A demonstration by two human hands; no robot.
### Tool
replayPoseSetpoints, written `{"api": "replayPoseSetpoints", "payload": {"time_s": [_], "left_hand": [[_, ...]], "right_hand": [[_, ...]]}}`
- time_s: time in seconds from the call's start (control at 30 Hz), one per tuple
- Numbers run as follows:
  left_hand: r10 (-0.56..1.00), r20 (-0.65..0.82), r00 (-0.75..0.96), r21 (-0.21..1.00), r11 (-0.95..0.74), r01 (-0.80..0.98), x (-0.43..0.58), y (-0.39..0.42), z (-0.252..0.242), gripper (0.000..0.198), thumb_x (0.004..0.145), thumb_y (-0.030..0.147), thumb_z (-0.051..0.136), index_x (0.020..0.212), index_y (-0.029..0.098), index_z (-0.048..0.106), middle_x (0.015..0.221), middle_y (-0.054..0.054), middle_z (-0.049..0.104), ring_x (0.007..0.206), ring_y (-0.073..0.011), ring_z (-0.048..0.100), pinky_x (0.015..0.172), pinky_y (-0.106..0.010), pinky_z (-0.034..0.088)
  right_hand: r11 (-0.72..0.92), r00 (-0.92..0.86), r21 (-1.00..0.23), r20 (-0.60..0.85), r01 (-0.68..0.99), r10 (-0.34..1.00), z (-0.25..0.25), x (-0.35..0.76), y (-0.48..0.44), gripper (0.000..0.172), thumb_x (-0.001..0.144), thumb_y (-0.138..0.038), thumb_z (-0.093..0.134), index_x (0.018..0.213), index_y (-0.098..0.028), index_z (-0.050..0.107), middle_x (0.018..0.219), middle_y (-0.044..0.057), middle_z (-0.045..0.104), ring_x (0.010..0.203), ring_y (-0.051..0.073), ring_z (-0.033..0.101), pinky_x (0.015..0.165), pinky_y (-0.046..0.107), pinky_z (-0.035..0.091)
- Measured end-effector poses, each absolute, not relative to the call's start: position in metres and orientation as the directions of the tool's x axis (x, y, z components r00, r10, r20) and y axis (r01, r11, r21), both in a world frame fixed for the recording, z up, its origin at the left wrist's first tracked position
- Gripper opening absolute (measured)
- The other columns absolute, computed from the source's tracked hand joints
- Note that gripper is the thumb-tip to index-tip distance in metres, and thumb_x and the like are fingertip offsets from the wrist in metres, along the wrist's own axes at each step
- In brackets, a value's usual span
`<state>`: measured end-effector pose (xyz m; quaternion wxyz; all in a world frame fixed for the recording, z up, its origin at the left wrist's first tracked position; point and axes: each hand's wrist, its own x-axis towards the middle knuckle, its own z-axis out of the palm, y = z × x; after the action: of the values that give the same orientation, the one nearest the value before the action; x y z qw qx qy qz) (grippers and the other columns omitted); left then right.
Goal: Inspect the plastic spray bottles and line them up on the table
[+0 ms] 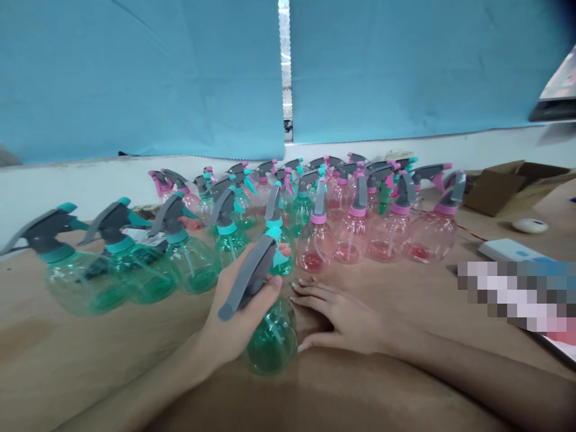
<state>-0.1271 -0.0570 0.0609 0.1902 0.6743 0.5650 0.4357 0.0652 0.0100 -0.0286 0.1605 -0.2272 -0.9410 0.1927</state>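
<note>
My left hand [238, 306] is wrapped round the neck and trigger of a green spray bottle [272, 345] with a grey and turquoise head. The bottle is clear green plastic with a dip tube inside, and its nozzle points away from me. On the tabletop just right of it, my right hand [342, 315] lies palm down with the fingers stretched out, holding nothing. Beyond my hands stands a front row of spray bottles: green ones [193, 264] to the left and pink ones [351, 240] to the right.
Several more pink and green spray bottles [337, 192] crowd behind the front row. An opened cardboard box [508, 186], a white computer mouse [530, 225] and a white box [513, 251] lie at the right. Blue curtains [135, 78] hang behind the brown table [112, 360].
</note>
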Motion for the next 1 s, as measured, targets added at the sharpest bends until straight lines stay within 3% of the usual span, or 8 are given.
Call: {"api": "replayPoseSetpoints", "payload": {"time_s": [1.0], "left_hand": [[0.917, 0.396, -0.042, 0.770, -0.307, 0.559, -0.1284, -0.0583, 0.0580, 0.016, 0.078, 0.032, 0.057, 0.092, 0.026, 0.058, 0.071, 0.002, 0.057, 0.061, -0.0151, 0.054, 0.054, -0.026, 0.047]], "right_hand": [[0.822, -0.846, -0.437, 0.213, 0.365, 0.489, -0.0292, 0.0660, 0.0109, 0.078, 0.078, -0.069, 0.051, 0.134, -0.014, 0.047, 0.144, 0.012, 0.040, 0.133, 0.026, 0.035, 0.110, 0.043, 0.028]]}}
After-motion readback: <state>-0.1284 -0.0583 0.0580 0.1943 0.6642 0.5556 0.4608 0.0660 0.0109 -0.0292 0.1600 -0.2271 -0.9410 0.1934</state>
